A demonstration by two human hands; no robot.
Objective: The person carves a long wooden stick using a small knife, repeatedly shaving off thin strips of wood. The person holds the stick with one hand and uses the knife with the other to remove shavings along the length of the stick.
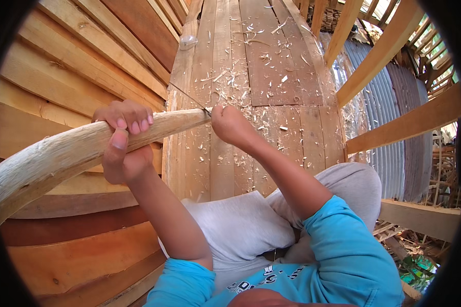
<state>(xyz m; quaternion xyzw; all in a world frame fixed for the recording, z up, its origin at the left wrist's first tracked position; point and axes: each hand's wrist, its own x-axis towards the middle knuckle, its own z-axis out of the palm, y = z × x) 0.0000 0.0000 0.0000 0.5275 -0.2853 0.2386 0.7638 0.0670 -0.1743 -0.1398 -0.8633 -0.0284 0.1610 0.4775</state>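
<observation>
A thick, pale, stripped wooden pole (61,158) runs from the left edge toward the middle and narrows to a tip. My left hand (125,138) wraps round it some way back from that tip, fingers over the top and thumb on the near side. At the narrow end, my right hand (233,125) is closed in a fist. From that fist a thin dark knife blade (188,96) points up and to the left, its base touching or almost touching the pole's tip. The knife's handle is hidden inside my fist.
Wood shavings (261,66) lie scattered over the plank floor (220,174). A plank wall (77,56) rises on the left, with a small clear plastic container (188,42) near its foot. Wooden railing posts (379,56) and corrugated metal sheets (379,112) stand on the right.
</observation>
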